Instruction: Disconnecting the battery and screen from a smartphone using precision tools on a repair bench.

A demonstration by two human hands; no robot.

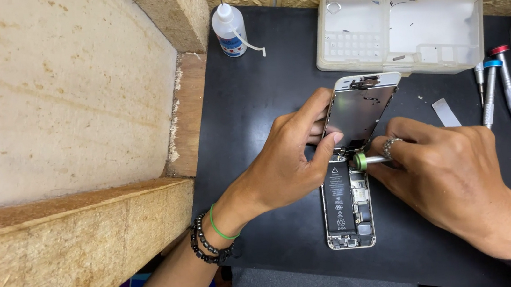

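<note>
An opened smartphone body lies on a black mat, its black battery and circuit board showing. Its screen panel is swung up from the top end, metal back facing me. My left hand grips the panel's left edge with thumb and fingers and holds it tilted. My right hand, with a ring and a black wristwatch, holds a small screwdriver with a green collar. Its tip sits near the hinge end where the panel meets the body.
A white bottle with a thin nozzle stands at the back left. A white compartment box lies open behind the phone. Several screwdrivers and tweezers lie at the right, next to a white strip. Wooden boards border the left.
</note>
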